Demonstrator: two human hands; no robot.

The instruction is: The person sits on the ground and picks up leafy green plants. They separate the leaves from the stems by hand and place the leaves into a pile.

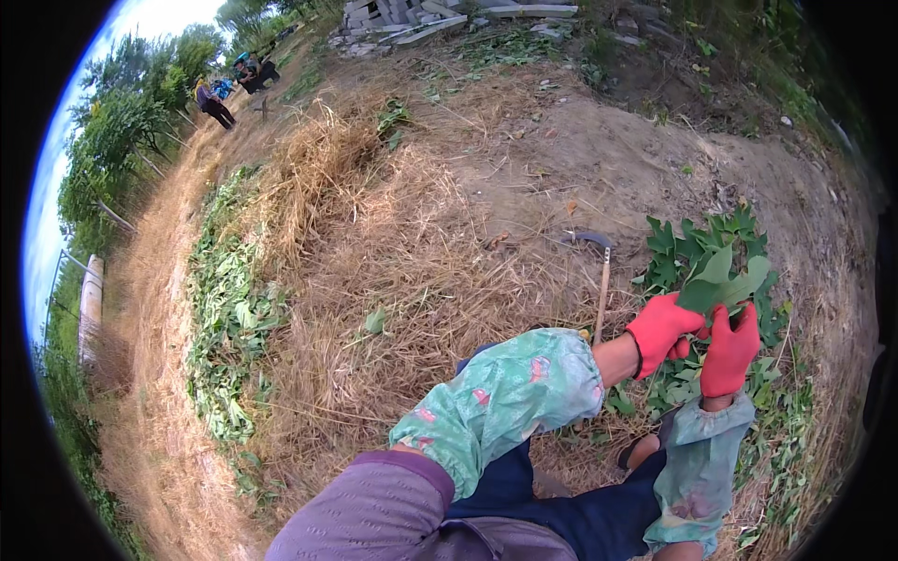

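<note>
My left hand (663, 331), in a red glove, is closed at the lower left edge of a small bunch of broad green leaves (722, 280). Close beside it, my right hand (731, 350), gloved in red too, pinches the base of the same bunch. The stems are mostly hidden by my fingers. Behind the bunch, darker lobed leaves (666, 249) lie on the ground. A sickle (603, 280) with a curved blade and a wooden handle rests left of them, its lower end hidden behind my left forearm.
Cut greenery (231, 322) lies in a long strip at left, beside dry straw (330, 161). More loose leaves (786, 449) spread at my right. Grey blocks (400, 17) are piled at the far end. Two people (214, 105) are in the distance, near trees (119, 126).
</note>
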